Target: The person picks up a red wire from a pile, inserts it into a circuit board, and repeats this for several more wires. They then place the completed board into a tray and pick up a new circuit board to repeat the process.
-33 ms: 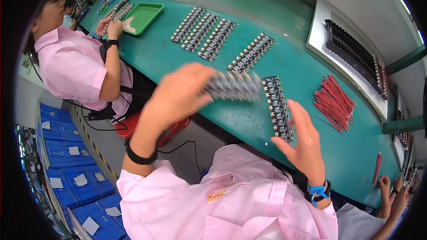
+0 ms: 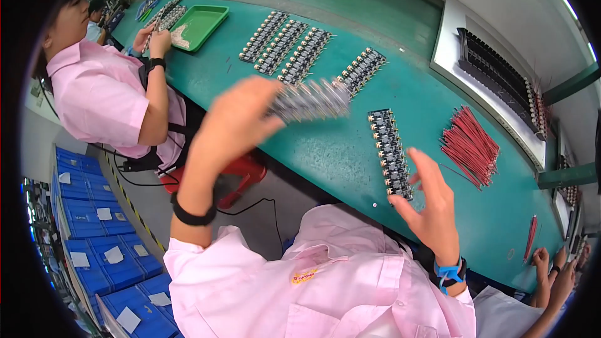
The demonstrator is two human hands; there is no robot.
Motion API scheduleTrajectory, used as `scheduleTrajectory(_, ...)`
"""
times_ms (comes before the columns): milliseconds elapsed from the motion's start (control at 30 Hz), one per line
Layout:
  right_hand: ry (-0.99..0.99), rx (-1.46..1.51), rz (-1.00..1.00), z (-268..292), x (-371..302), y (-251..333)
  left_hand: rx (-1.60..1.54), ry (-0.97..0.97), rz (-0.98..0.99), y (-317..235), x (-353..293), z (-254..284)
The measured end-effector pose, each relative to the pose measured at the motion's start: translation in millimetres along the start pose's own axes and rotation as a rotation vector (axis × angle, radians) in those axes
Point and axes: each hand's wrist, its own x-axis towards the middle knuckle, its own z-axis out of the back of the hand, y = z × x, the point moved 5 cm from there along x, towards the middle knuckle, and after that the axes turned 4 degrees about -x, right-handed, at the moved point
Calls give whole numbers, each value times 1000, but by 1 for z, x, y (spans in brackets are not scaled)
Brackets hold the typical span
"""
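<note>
My left hand (image 2: 238,119) is closed on one end of a circuit board strip (image 2: 313,100), lifted over the green table and smeared by motion. Rows of metal connectors stick out along this strip. On the table in front of me lies another circuit board strip (image 2: 387,150), dark with brass-coloured connectors down one side. Beside its near end is my right hand (image 2: 432,203), thumb and fingers spread with nothing between them; whether a fingertip touches the strip I cannot tell. Beyond the held strip lies a single board strip (image 2: 362,69), partly covered by it.
Farther left, several board strips (image 2: 303,56) lie in a row. A bundle of red wires (image 2: 469,147) rests at the right, before a white rack (image 2: 451,50) of black parts. A co-worker (image 2: 106,94) handles strips beside a green tray (image 2: 210,25). Another person's hands (image 2: 551,272) show far right.
My left hand has moved a little left and away from me, carrying the blurred strip with it. My right hand has shifted slightly right, off the strip's near end.
</note>
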Motion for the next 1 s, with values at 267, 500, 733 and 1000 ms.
scheduleTrajectory(267,196,41,-164,7,-35,-35,293,-140,661,227,34,8)
scheduleTrajectory(500,73,3,-418,-4,-55,-54,324,-172,655,289,52,-25)
scheduleTrajectory(733,30,63,-342,-12,-60,-61,218,-186,547,302,44,-35)
scheduleTrajectory(1000,7,99,-251,19,-98,-54,-126,-34,218,53,76,-33)
